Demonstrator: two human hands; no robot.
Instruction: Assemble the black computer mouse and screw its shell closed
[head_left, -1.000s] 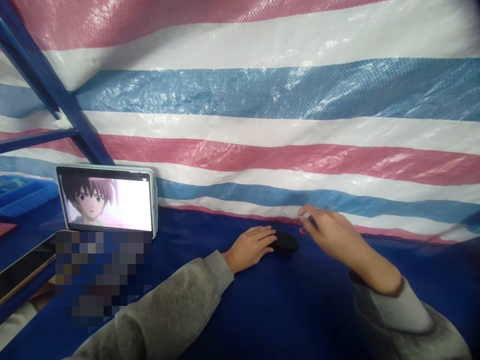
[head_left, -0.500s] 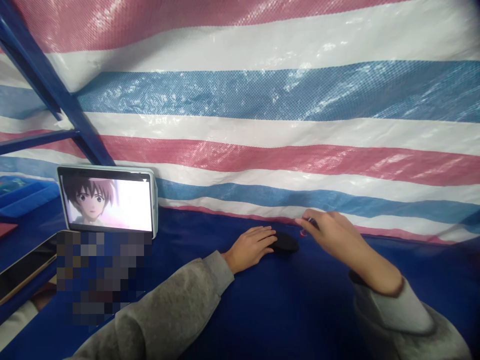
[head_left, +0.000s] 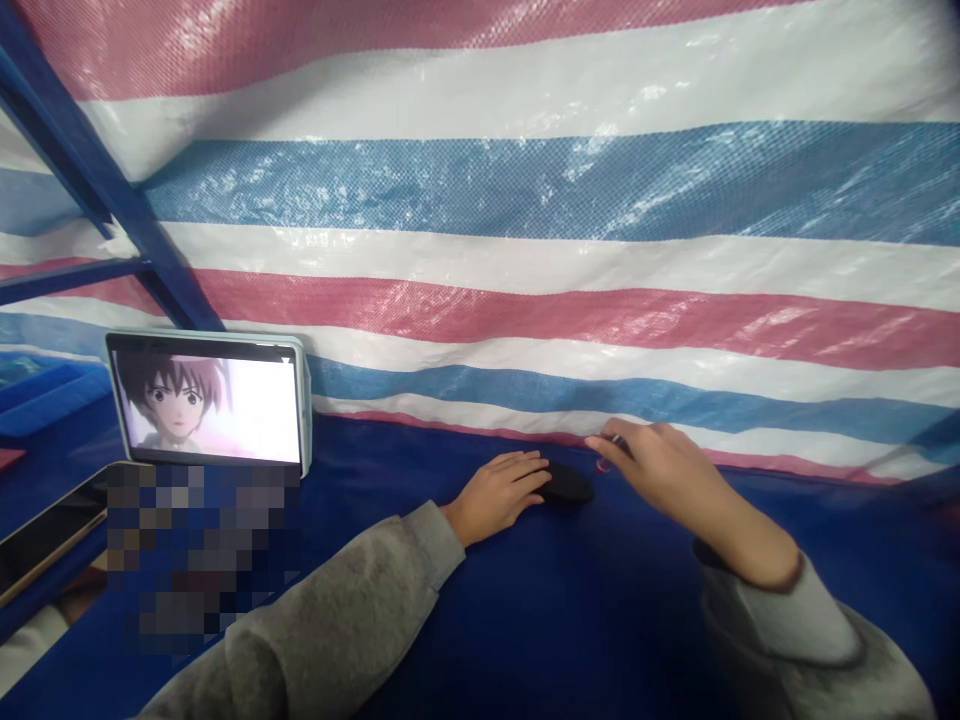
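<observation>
A black, flat, rounded piece (head_left: 568,484) lies on the dark blue tabletop (head_left: 570,610); I cannot tell its kind. My left hand (head_left: 504,494) rests palm down at its left end, fingers stretched out flat over the edge. Just above and to the right, my right hand (head_left: 651,462) is closed in a pinch. Between its thumb and finger a small dark and pale bit shows, mostly hidden. Below those fingertips there is a tiny red and white thing (head_left: 602,466), too small to make out.
A tablet (head_left: 206,400) playing a cartoon stands at the left, with a blurred patch before it. Nearby are a phone (head_left: 52,530), a blue tray (head_left: 52,398) and a blue metal frame (head_left: 112,190). A striped plastic sheet (head_left: 540,190) hangs behind the table.
The view has shifted very slightly, so everything sits a touch further left. Both hands keep almost the same position and hold.
</observation>
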